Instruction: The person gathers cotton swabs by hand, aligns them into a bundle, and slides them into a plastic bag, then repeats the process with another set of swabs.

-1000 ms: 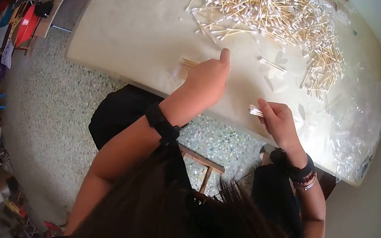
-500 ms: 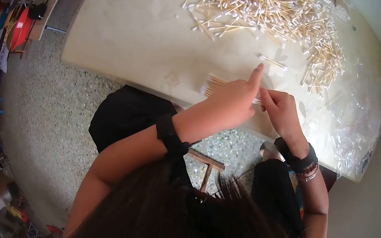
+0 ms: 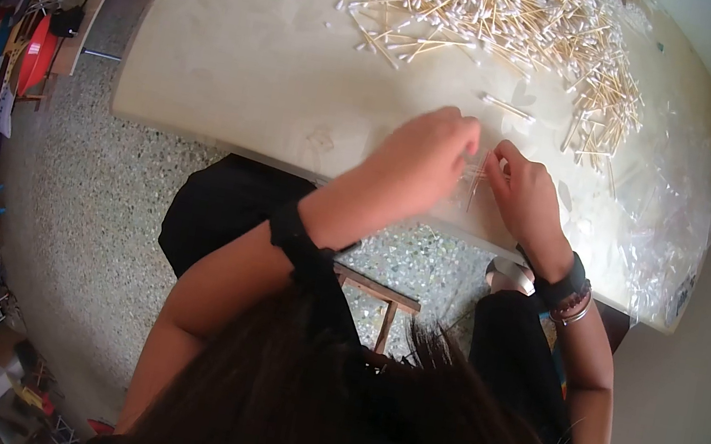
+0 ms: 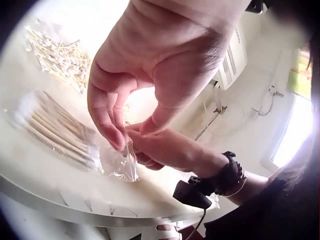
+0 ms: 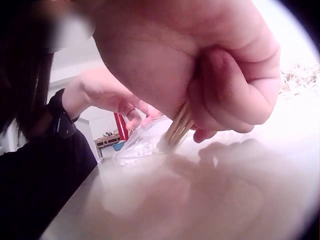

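In the left wrist view a clear bag (image 4: pixel 120 162) with a row of cotton swabs (image 4: pixel 62 132) in it lies on the table. My left hand (image 3: pixel 407 165) pinches the bag's edge between thumb and fingers. Close on its right, my right hand (image 3: pixel 528 204) has curled fingers; in the right wrist view they grip a few swabs (image 5: pixel 180 127), tips pointing down beside the bag (image 5: pixel 142 142). From the head view the bagged swabs are hidden by my left hand. A few swabs (image 3: pixel 508 108) lie together above my hands.
A large heap of loose swabs (image 3: pixel 494 10) covers the far part of the table (image 3: pixel 223 59). Crumpled clear plastic (image 3: pixel 662 217) lies at the right side. The near table edge runs just below my hands, with a wooden stool (image 3: pixel 377 290) beneath.
My left hand has moved right, bringing the bag over beside my right hand. Its raised index finger has since bent down. My right hand has shifted slightly up the table, still gripping swabs.
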A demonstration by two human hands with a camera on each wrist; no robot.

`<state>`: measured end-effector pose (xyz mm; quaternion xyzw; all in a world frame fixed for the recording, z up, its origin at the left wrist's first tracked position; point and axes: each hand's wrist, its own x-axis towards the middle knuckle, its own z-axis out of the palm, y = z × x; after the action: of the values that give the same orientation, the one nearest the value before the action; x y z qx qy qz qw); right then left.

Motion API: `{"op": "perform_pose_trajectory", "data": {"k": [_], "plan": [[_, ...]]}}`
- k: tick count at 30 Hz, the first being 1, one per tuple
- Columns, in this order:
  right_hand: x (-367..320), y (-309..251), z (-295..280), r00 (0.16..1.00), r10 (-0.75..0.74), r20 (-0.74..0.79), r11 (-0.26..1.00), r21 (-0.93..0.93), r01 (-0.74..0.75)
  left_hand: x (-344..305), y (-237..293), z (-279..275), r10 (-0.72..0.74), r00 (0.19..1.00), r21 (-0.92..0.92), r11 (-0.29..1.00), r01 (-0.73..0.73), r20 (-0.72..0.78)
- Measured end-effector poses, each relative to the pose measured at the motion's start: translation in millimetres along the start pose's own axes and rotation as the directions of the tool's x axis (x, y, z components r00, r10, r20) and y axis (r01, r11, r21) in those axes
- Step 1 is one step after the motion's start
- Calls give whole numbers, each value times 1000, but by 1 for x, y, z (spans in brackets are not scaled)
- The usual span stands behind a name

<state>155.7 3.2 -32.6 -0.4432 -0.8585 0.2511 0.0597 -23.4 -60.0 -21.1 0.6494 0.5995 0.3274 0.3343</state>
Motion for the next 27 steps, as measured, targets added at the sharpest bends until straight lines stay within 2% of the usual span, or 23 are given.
{"op": "perform_pose_trajectory", "data": {"k": [4, 6, 7, 9, 12, 18, 27], "plan": [[2, -5, -4, 999, 47, 25, 998, -35, -46, -2, -18, -6, 51, 998, -17, 999, -51, -21], [4, -6, -5, 999, 44, 21, 999, -30, -44, -5, -23, -3, 124, 991, 156, 981, -114, -55], [5, -7, -5, 998, 51, 26, 998, -23, -51, -6, -23, -3, 123, 991, 155, 981, -113, -55], [6, -8, -6, 998, 60, 32, 998, -17, -60, -5, -24, -5, 52, 999, 164, 985, -54, 17], [10, -9, -4, 998, 52, 32, 998, 25, -53, -6, -28, -4, 65, 997, 153, 986, -70, 40], [15, -9, 9, 999, 33, -3, 999, -24, -33, -6, -28, -2, 45, 998, 101, 994, -49, 42], [15, -22, 11, 994, 104, -22, 995, 2, -104, -4, -19, 0, -41, 998, 115, 993, 35, 50]]}}
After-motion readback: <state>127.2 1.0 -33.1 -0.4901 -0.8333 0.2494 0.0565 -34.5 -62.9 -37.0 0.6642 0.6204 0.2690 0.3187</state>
